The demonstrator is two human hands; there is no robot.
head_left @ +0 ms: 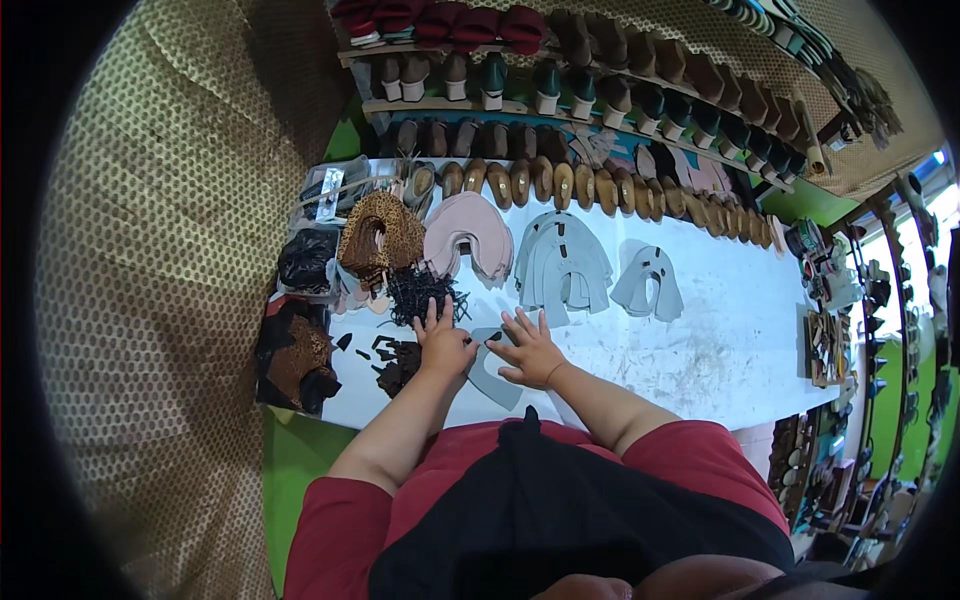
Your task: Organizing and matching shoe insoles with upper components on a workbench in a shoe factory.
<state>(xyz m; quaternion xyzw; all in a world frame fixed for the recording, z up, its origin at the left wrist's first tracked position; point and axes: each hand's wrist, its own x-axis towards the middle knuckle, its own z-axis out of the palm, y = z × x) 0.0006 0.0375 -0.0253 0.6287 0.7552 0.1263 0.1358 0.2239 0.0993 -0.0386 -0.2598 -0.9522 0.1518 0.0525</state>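
A grey curved shoe-upper piece (492,380) lies flat on the white table in front of me, partly hidden under my hands. My left hand (443,342) rests on its left side, fingers stretched out, thumb by a small dark bit. On the right side my right hand (532,352) lies with spread fingers, its fingertips beside a small black strip (493,338). Just beyond my left hand is a heap of thin black strips (425,292). A pile of dark brown scraps (399,368) sits left of my left wrist.
Stacks of leopard-print (392,222), pink (470,222) and grey cut uppers (563,255) line the table's far side, with a smaller grey stack (650,285). Behind them stand wooden shoe lasts (563,187) and shelves of shoes (547,85). Tools (826,345) crowd the right end.
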